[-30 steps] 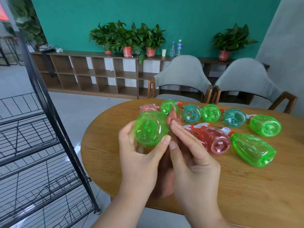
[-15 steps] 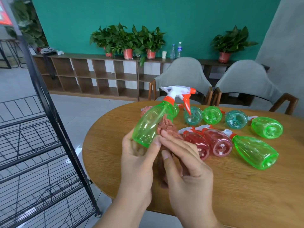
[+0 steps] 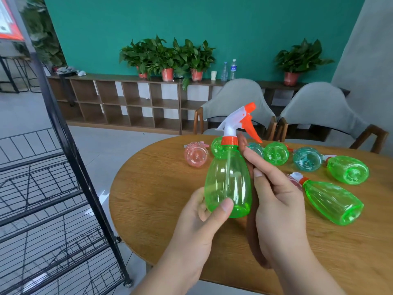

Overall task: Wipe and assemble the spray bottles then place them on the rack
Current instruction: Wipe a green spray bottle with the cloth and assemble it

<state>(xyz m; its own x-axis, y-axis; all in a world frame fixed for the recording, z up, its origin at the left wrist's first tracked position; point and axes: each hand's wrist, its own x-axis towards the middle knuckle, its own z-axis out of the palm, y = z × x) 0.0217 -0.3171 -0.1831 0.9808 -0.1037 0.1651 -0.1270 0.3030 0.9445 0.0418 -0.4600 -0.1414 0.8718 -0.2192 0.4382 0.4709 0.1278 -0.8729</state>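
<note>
Green spray bottle (image 3: 228,184) upright above the wooden table (image 3: 161,188), trigger head on. Left hand (image 3: 197,226) grips it low near the base, thumb across the front. Right hand (image 3: 278,205) pinches a reddish-brown cloth (image 3: 255,241) against the bottle's side, mostly hidden. Risk: slick plastic held only at the bottom, so a hard wipe could tip it onto the lying bottles (image 3: 331,201). Wire rack (image 3: 63,188) at left. No label on the bottle; red sign (image 3: 8,24) unreadable.

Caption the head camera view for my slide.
The left hand holds a green spray bottle upright over the wooden table while the right hand holds a reddish cloth against its side.
</note>
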